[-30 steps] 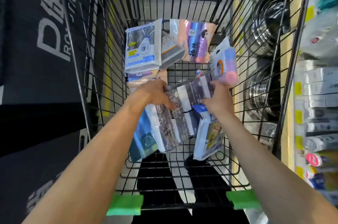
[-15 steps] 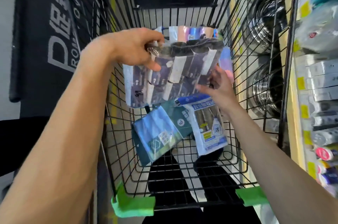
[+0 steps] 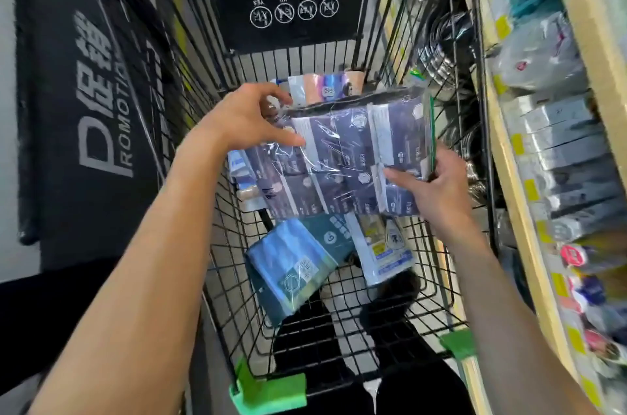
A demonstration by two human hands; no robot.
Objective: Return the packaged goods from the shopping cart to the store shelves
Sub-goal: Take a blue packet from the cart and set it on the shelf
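Note:
A clear plastic bag of dark purple packets (image 3: 353,153) is held up above the black wire shopping cart (image 3: 339,329). My left hand (image 3: 244,119) grips its upper left corner. My right hand (image 3: 437,184) holds its lower right edge, thumb on the front. Under it in the cart lie a blue and teal pack (image 3: 295,265) and a white pack with yellow label (image 3: 386,251). A pastel striped pack (image 3: 325,89) leans at the cart's far end. More packs at the left are partly hidden by the bag.
Store shelves (image 3: 519,211) run along the right, stocked with grey boxes (image 3: 570,156), bagged goods and yellow price tags. Steel pots (image 3: 441,51) show through the cart's right wall. A black promotion banner (image 3: 88,102) stands on the left. Green clips (image 3: 271,391) mark the cart's near rim.
Both hands have lifted the bag of purple packets out of the cart and moved it slightly right toward the shelves. The view has tilted toward the shelves.

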